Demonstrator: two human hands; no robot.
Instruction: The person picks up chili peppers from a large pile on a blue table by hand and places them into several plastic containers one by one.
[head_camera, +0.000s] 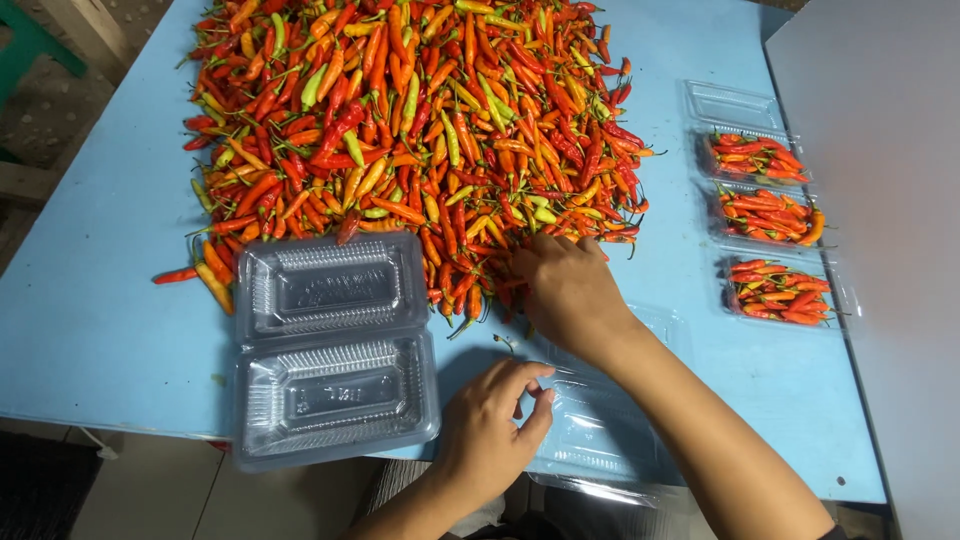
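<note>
A great heap of chillies (420, 130), red, orange and a few green, fills the upper middle of the frame and spreads across the blue table (90, 300). The right hand (565, 290) lies at the heap's lower edge, knuckles up, its fingers (530, 262) curled down into the peppers as if gathering some; whether they have closed on any I cannot tell, since the back of the hand hides the tips.

The left hand (490, 425) rests at the bottom centre, fingers loosely bent and released, the tips touching the near edge of a clear plastic tray (600, 430) that sits just below the right hand. Placed there, the hand seems to steady the light tray so it stays put close to the heap.

To the left of the hands, an open hinged clamshell box (335, 350) of clear plastic lies flat, both ribbed halves empty, its near half hanging slightly over the table's front edge.

Along the right side of the frame stands a column of the same small trays: three filled trays (765, 225) packed with chillies laid lengthwise, and one empty tray (733, 103) at the top. They sit well apart from the heap, out of the working space. None shows a readable label.
</note>
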